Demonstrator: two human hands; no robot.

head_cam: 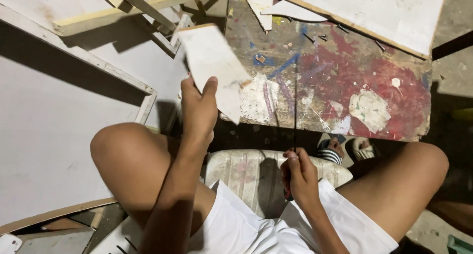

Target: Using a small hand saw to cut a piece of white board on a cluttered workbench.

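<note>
My left hand (198, 109) is closed on a flat, pale piece of board (214, 67), thumb on its near face and fingers behind, holding it up tilted over the near left corner of the desk (345, 81). The piece is roughly a slanted four-sided offcut, whitish, with a raw edge along its far side. My right hand (299, 177) is gripped around the near end of a thin dark blade or rod (295, 106) that runs straight away from me, up across the desk's near edge; it is too slim for me to tell whether it has teeth. The two are apart: the rod lies to the right of the board and does not touch it.

As I judge it, I am between lining up and cutting or marking, with the piece held and the tool ready but not yet on it. The next move would call for resting the board firmly on the desk edge so it cannot flap, then bringing the thin tool squarely to it.

The desk is a worn plank top smeared with red, blue and white paint. On it, far side, lie a big white sheet (374, 13), a curved white scrap (290, 10) and small chips. To the left stand white panels (54, 136) and a loose wooden frame (133, 8). I sit on a pale ribbed stool (246, 173), knees apart, sandalled feet (345, 149) under the desk. I see no containers here, so nothing is held in one.
</note>
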